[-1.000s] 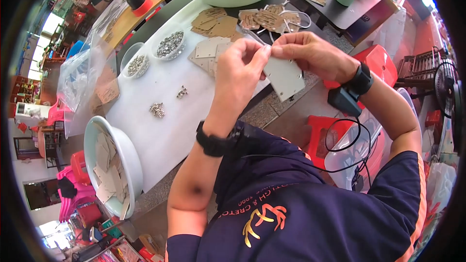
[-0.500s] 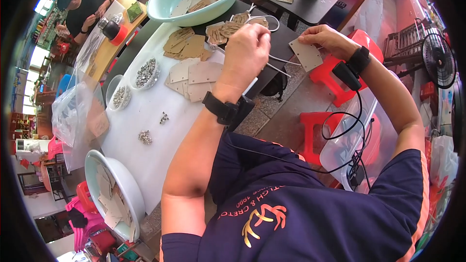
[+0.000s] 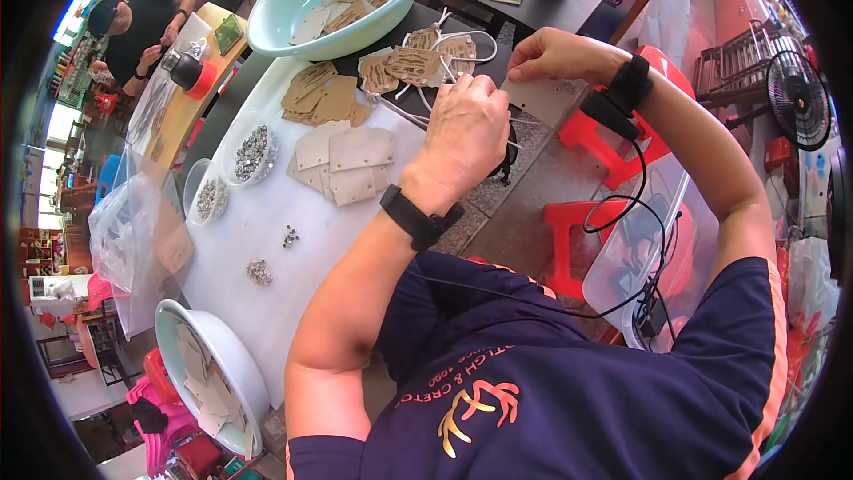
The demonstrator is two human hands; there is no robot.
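My right hand (image 3: 569, 58) pinches a flat beige piece with rounded corners (image 3: 544, 103) by its edge, over the table's right side. Beside it, my left hand (image 3: 468, 129) has its fingers curled closed; what is in them is hidden. White cord (image 3: 484, 43) loops just beyond the left hand, among patterned brown pieces (image 3: 413, 64). Left of that hand lie plain beige pieces with small holes (image 3: 360, 149) and a darker tan stack (image 3: 324, 100). Two clear tubs, one larger (image 3: 251, 153) and one smaller (image 3: 210, 199), hold small metal parts.
Two small heaps of metal parts (image 3: 259, 273) lie on the white sheet (image 3: 311, 240). A pale green basin (image 3: 338, 9) stands beyond; another basin (image 3: 258, 364) sits at lower left. Red stools (image 3: 564, 249) and a clear plastic box (image 3: 626, 276) are at my right. Another person works far left.
My left hand has come down and right, closer to the piece in my right hand. My right hand has moved slightly left with that piece. The view has shifted a little.
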